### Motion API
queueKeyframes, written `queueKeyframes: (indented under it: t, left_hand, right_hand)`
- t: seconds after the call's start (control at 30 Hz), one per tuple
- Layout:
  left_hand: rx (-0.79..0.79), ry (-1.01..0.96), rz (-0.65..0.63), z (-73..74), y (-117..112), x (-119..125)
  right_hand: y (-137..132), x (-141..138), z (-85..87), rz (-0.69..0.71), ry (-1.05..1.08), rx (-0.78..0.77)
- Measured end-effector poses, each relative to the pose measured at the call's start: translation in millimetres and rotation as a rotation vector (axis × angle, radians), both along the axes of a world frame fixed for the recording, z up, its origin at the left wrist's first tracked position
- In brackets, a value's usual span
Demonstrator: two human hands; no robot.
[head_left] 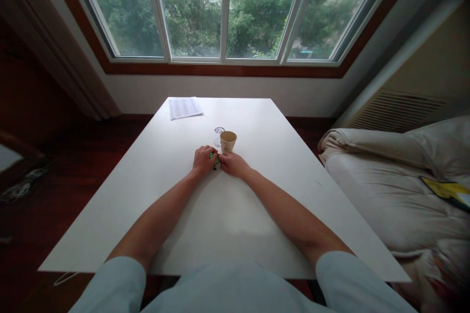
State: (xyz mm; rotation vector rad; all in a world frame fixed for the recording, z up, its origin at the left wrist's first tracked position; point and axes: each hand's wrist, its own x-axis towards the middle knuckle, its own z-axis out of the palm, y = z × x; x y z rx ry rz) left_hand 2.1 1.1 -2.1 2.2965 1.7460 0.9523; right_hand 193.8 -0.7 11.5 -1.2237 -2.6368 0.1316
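Both hands meet at the middle of the white rectangular table (154, 195): the left hand (204, 159) and the right hand (232, 164) rest on the tabletop with their fingertips pressed together around a small green object (214, 158), which is mostly hidden between them, so its shape and the exact grip cannot be told. By the look of it the person is working this small piece with both sets of fingers, a fine pinching or fitting step; any further move would call for a steady, close hold low on the surface. Just beyond the right hand stands a tan paper cup (228, 141), upright, with a clear round lid (219, 132) lying just beside it. Farther off, near the far edge, lies a printed sheet of paper (185, 107).
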Motion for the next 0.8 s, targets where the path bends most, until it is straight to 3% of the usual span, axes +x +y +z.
queueKeyframes:
  t: [0.33,0.63,0.8]
  left_hand:
    - [-0.002,-0.014,-0.004,-1.0,0.6,-0.2]
    - [0.020,-0.023,-0.012,-5.2,2.9,0.0]
    - [0.050,-0.031,-0.026,-8.9,3.9,-0.1]
  right_hand:
    - [6.2,2.8,-9.4,-0.037,0.060,0.017]
    - [-0.5,2.0,-0.4,-0.129,0.011,0.016]
    - [-0.4,1.2,-4.0,-0.162,0.040,0.058]
